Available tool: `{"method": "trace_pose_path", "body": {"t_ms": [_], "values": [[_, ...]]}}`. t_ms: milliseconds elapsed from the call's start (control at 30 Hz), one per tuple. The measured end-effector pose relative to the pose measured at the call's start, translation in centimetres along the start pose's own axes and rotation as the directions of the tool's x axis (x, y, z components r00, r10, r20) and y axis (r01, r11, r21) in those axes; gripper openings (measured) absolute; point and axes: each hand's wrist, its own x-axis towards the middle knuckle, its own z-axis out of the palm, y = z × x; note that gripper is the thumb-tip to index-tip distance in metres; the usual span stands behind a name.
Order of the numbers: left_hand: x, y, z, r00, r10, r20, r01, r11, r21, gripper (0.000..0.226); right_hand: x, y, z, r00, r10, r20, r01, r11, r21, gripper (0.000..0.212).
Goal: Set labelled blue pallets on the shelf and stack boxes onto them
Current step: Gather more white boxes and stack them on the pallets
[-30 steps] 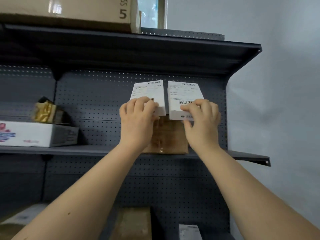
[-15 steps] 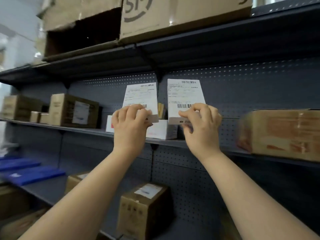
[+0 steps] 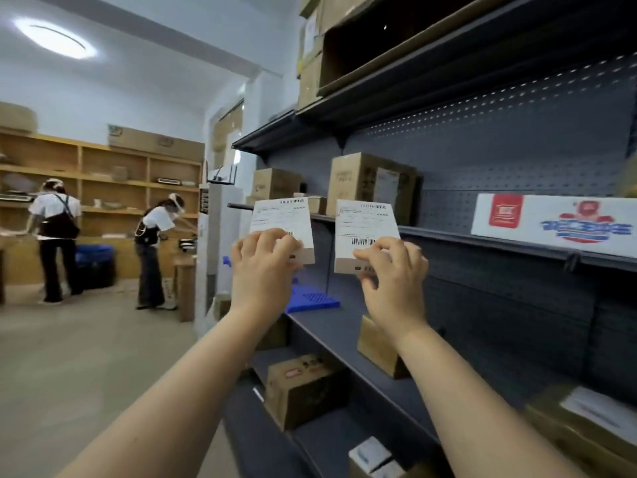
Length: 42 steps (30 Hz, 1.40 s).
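Up against the grey shelving [image 3: 517, 160], the left hand [image 3: 263, 267] is gripping a white labelled box [image 3: 282, 215] by its lower end, fingers curled over the front. The right hand [image 3: 393, 274] is pinching a second white box [image 3: 365, 222] just beside it, both upright. Below them, a blue pallet [image 3: 312, 301] is lying on the middle shelf [image 3: 331, 329], a brown carton [image 3: 379, 353] sitting nearby.

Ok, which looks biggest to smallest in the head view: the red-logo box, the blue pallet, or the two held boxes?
1. Red-logo box.
2. Left held box and right held box: these look alike.
3. Blue pallet, though it's farther away and partly hidden.
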Motion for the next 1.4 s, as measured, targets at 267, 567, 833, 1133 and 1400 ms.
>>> {"method": "trace_pose_path", "body": {"t_ms": [267,567,833,1133,1400], "values": [[-9.4,-13.1,4.3,0.960,-0.215,0.181,0.191,0.971,0.141,0.031,-6.2,-5.5,15.9,0.958,0.084,0.274,-0.138,0.973,0.185,0.038],[-14.1,-21.6,10.6,0.892,-0.403,0.204,0.353,0.904,0.242,0.031,-9.8,-5.6,29.8,0.904,0.108,0.414,-0.255,0.913,0.318,0.039],[-13.4,-28.1,21.0,0.822,-0.529,0.208,0.455,0.832,0.318,0.030,-7.8,-0.7,43.3,0.859,0.138,0.493,-0.362,0.844,0.395,0.037],[-17.7,-36.9,28.4,0.686,-0.707,0.173,0.615,0.690,0.383,0.031,-9.0,-0.8,58.7,0.773,0.136,0.619,-0.518,0.699,0.493,0.042],[-18.6,-51.4,32.9,0.586,-0.782,0.213,0.666,0.614,0.423,0.029,-9.2,-6.3,74.1,0.713,0.065,0.698,-0.539,0.687,0.487,0.042]]}}
